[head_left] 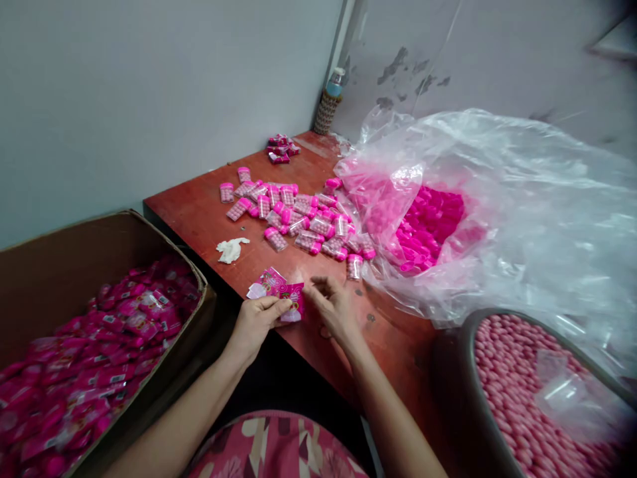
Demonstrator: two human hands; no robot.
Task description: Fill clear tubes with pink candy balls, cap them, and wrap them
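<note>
My left hand (pixel 256 325) is closed, thumb and fingers pinching a small pink printed wrapper (pixel 293 303) over the front edge of the table. Right beside the wrapper's right edge, my right hand (pixel 334 307) has its fingers bent and apart, with nothing visible in them; I cannot tell whether the fingertips touch the wrapper. More pink printed wrappers (pixel 269 281) lie just behind my left hand. Beyond both hands, several small clear jars (pixel 298 224) of pink balls with pink lids lie scattered, a few upright.
A cardboard box (pixel 205 292) of filled pink packets stands at left. On the red table (pixel 199 206) lie a crumpled white scrap (pixel 231 249) and a packet pile (pixel 281 149). At right are a clear plastic bag (pixel 527 199) of pink lids and a dark tub (pixel 468 372) of pink balls.
</note>
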